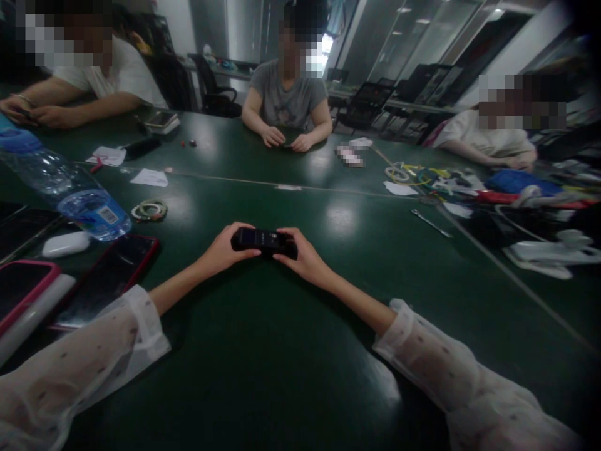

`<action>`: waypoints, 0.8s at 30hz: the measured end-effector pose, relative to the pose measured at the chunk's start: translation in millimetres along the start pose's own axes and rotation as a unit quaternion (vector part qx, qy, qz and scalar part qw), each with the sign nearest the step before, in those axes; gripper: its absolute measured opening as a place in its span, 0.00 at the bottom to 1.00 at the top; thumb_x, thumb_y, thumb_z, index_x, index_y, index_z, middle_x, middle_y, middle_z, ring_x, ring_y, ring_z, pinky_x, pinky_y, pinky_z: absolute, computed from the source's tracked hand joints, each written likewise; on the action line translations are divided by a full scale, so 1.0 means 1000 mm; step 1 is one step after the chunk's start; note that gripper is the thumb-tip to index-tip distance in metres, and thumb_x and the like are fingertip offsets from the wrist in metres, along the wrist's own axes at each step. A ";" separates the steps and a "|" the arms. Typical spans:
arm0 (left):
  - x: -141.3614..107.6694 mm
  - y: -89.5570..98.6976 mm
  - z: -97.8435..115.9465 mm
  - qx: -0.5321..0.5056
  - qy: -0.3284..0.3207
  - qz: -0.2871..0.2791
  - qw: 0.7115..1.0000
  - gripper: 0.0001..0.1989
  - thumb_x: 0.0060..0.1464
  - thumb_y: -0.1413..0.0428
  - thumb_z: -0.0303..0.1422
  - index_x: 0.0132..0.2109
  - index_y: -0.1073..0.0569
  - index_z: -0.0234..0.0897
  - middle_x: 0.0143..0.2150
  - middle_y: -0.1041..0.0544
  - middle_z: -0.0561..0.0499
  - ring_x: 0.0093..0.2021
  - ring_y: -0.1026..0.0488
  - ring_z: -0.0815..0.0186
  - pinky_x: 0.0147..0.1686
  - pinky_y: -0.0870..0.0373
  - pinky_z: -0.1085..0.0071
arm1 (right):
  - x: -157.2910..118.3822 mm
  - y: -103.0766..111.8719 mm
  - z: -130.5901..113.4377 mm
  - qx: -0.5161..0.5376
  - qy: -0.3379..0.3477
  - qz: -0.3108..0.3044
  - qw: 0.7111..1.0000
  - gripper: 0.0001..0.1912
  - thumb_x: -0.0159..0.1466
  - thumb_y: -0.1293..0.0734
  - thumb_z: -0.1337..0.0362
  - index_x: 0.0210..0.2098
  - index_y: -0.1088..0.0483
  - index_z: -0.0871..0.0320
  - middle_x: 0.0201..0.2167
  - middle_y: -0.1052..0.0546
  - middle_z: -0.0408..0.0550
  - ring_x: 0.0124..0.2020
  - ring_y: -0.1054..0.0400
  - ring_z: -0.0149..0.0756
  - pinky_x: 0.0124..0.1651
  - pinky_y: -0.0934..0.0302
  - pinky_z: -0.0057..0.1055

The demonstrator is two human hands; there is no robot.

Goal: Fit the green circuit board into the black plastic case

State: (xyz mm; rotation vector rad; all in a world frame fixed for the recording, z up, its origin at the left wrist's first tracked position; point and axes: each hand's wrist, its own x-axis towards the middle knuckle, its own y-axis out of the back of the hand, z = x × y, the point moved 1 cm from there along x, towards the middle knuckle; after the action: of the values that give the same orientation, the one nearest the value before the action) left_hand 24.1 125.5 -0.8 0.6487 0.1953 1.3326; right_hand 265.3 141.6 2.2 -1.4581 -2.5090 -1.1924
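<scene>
A small black handheld device with a lit screen [263, 239] is held level just at the table, in the middle of the head view. My left hand [230, 244] grips its left end, thumb along the near edge and fingers behind. Around the right end closes my right hand [303, 255], its thumb also on the near side. Small light marks show on the screen, too small to read. Both forearms come from sheer white spotted sleeves. The device's underside and far side are hidden.
Left lie a water bottle [89, 200], a bead bracelet [149, 211], a white case [66, 243] and phones [110, 275]. A wrench [431, 223] and tangled cables [432, 178] are right. Across the green table [263, 351] sit several people, one in a grey shirt [288, 94].
</scene>
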 end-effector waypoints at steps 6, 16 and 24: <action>-0.001 -0.001 0.002 0.037 -0.002 -0.021 0.999 0.31 0.44 0.35 0.44 0.54 0.35 0.43 0.53 0.30 0.44 0.53 0.32 0.52 0.51 0.35 0.51 | 0.000 0.000 -0.001 -0.018 0.038 0.015 0.999 0.27 0.58 0.30 0.68 0.54 0.42 0.53 0.51 0.34 0.51 0.52 0.35 0.43 0.55 0.37 0.50; 0.000 -0.002 0.002 0.063 -0.008 -0.018 0.998 0.33 0.41 0.34 0.47 0.54 0.33 0.43 0.52 0.29 0.45 0.53 0.32 0.52 0.51 0.35 0.52 | 0.000 0.000 0.000 -0.032 0.063 0.023 0.997 0.26 0.58 0.30 0.67 0.53 0.42 0.52 0.49 0.34 0.51 0.50 0.36 0.44 0.52 0.36 0.49; -0.002 0.000 0.005 0.073 0.017 -0.027 0.997 0.33 0.43 0.36 0.49 0.55 0.34 0.43 0.53 0.31 0.44 0.53 0.33 0.51 0.51 0.35 0.51 | -0.001 0.000 -0.001 -0.026 0.061 0.019 0.998 0.26 0.58 0.30 0.67 0.53 0.42 0.52 0.49 0.35 0.51 0.50 0.36 0.43 0.52 0.36 0.49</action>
State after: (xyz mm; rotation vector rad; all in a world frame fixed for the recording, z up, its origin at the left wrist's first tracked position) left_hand 25.9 121.8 2.5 0.7394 0.3387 1.2851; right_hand 265.0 140.5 2.5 -1.3912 -2.3794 -1.3071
